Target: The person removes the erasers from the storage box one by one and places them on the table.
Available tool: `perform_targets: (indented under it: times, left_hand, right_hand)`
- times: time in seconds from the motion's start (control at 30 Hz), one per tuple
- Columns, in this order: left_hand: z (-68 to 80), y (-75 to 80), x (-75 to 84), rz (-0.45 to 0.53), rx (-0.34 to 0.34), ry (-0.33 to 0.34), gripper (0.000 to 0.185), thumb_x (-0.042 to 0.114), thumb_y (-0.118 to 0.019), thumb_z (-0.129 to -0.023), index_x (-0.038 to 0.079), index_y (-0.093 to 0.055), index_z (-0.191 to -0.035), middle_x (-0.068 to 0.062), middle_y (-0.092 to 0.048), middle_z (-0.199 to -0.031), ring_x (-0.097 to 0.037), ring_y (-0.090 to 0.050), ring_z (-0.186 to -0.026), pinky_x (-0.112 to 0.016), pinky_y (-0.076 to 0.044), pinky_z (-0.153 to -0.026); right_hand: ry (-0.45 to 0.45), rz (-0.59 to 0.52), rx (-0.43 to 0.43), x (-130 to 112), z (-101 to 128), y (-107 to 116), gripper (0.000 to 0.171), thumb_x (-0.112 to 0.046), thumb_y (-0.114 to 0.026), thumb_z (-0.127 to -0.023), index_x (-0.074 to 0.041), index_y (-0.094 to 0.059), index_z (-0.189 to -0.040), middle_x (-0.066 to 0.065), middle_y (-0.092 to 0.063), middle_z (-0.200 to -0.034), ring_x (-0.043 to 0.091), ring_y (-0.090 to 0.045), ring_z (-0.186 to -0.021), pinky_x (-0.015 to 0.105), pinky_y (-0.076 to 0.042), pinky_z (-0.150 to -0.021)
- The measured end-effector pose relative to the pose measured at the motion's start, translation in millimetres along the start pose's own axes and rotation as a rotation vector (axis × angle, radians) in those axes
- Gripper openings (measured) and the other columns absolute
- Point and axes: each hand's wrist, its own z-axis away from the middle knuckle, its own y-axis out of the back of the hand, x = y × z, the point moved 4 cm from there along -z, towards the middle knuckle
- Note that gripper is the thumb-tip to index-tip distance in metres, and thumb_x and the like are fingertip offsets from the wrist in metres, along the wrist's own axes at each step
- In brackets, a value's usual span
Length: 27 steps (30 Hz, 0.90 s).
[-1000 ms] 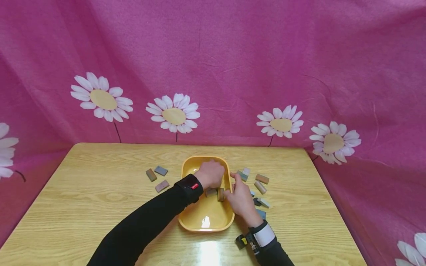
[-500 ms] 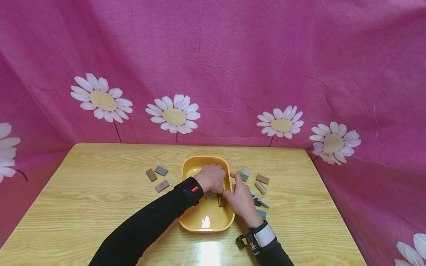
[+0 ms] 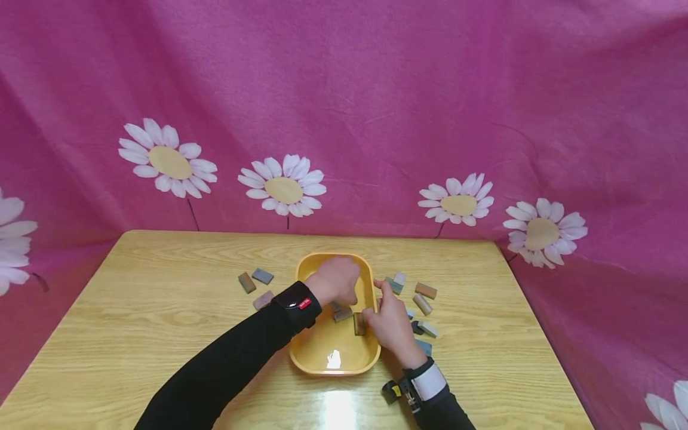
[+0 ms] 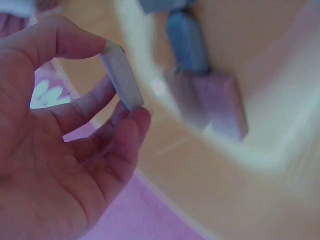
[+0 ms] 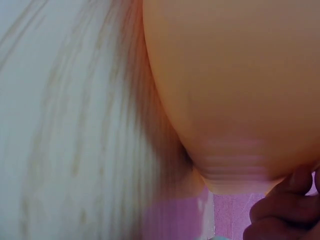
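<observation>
My left hand is over the far part of a yellow plastic basin. In the left wrist view, that hand pinches a small pale grey block between thumb and fingers. Inside the basin lie a brown block and a greyish block; a blue block and a pinkish block show blurred in the left wrist view. At the basin's right side my right hand grips the rim, thumb at the edge; in the right wrist view its curled fingers are only partly visible.
Three loose blocks lie left of the basin, among them a dark grey one. Several more lie to its right, including an orange-brown one and a blue one. The wooden table backs onto a pink flowered cloth.
My left hand reached toward the basin's right wall, then drew back a little to the left. The brown block near the right wall has shifted slightly. My right hand stays on the rim.
</observation>
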Motion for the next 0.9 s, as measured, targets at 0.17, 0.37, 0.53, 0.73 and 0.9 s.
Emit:
perform_targets:
  times: [0.17, 0.37, 0.53, 0.73, 0.9]
  left_hand:
    - [10.8, 24.0, -14.0, -0.041, 0.058, 0.069, 0.025, 0.034, -0.076, -0.076, 0.01, -0.07, -0.083, -0.009, -0.058, -0.104, -0.022, -0.057, -0.091, -0.035, -0.053, -0.071]
    - [22.3, 49.1, -55.3, -0.024, 0.171, 0.168, 0.042, 0.036, -0.074, -0.077, 0.003, -0.069, -0.102, -0.018, -0.057, -0.113, -0.032, -0.056, -0.103, -0.046, -0.053, -0.083]
    - [26.8, 46.9, -104.6, 0.089, 0.192, 0.258, 0.035, 0.033, -0.074, -0.076, 0.002, -0.069, -0.092, -0.02, -0.056, -0.114, -0.036, -0.056, -0.106, -0.051, -0.052, -0.082]
    - [32.9, 20.4, -146.5, 0.148, 0.145, 0.318, 0.029, 0.028, -0.07, -0.079, 0.0, -0.069, -0.087, -0.021, -0.056, -0.108, -0.038, -0.056, -0.101, -0.049, -0.048, -0.087]
    - [37.2, 0.7, -157.5, 0.153, 0.114, 0.313, 0.025, 0.025, -0.069, -0.079, 0.005, -0.061, -0.067, -0.019, -0.061, -0.096, -0.036, -0.06, -0.093, -0.047, -0.05, -0.081]
  right_hand:
    - [-0.006, -0.001, 0.022, 1, 2, 0, 0.063, -0.005, -0.06, -0.078, -0.004, -0.044, -0.139, 0.001, -0.055, -0.064, 0.011, -0.051, -0.05, 0.027, -0.041, -0.045]
    - [0.005, 0.006, 0.036, 3, 4, -3, 0.064, -0.005, -0.062, -0.077, -0.004, -0.045, -0.138, 0.001, -0.053, -0.063, 0.011, -0.047, -0.05, 0.027, -0.038, -0.044]
    - [-0.003, -0.005, 0.039, 3, 5, -3, 0.066, -0.007, -0.063, -0.075, -0.005, -0.045, -0.139, 0.001, -0.053, -0.063, 0.012, -0.05, -0.052, 0.028, -0.042, -0.046]
    - [-0.013, -0.018, 0.027, 2, 7, -3, 0.066, -0.008, -0.062, -0.077, -0.006, -0.044, -0.14, 0.002, -0.053, -0.064, 0.012, -0.049, -0.051, 0.029, -0.042, -0.046]
    - [-0.011, -0.015, 0.024, 2, 9, -5, 0.064, -0.008, -0.061, -0.079, -0.005, -0.043, -0.14, 0.002, -0.053, -0.064, 0.012, -0.048, -0.049, 0.028, -0.04, -0.045]
